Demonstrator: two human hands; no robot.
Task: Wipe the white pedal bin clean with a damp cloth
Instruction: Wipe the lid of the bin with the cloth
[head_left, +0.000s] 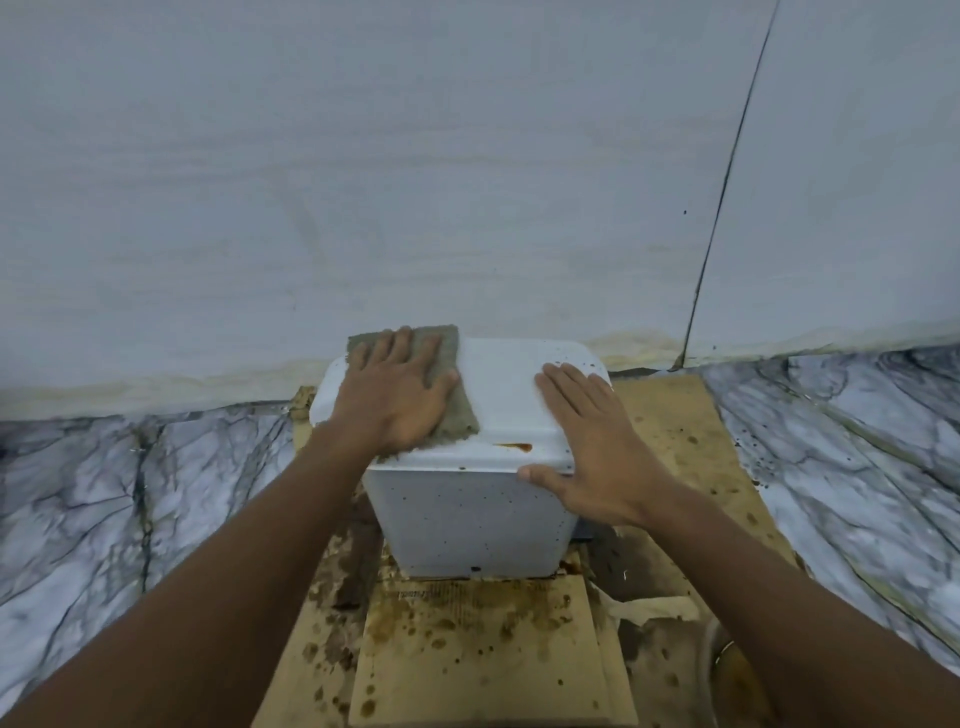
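Observation:
The white pedal bin (467, 519) stands against the wall, its lid closed and its front speckled with dark spots. A brown smear sits at the lid's front edge. A grey-brown cloth (457, 415) lies flat on the left half of the lid. My left hand (395, 395) presses on the cloth with straight, spread fingers. My right hand (592, 441) rests flat on the lid's right side, thumb at the front right corner.
Stained cardboard (483, 649) lies under and in front of the bin. Marble-patterned floor (93, 509) spreads to both sides. A pale wall (415, 182) rises directly behind the bin. A torn paper scrap (649, 608) lies at the right.

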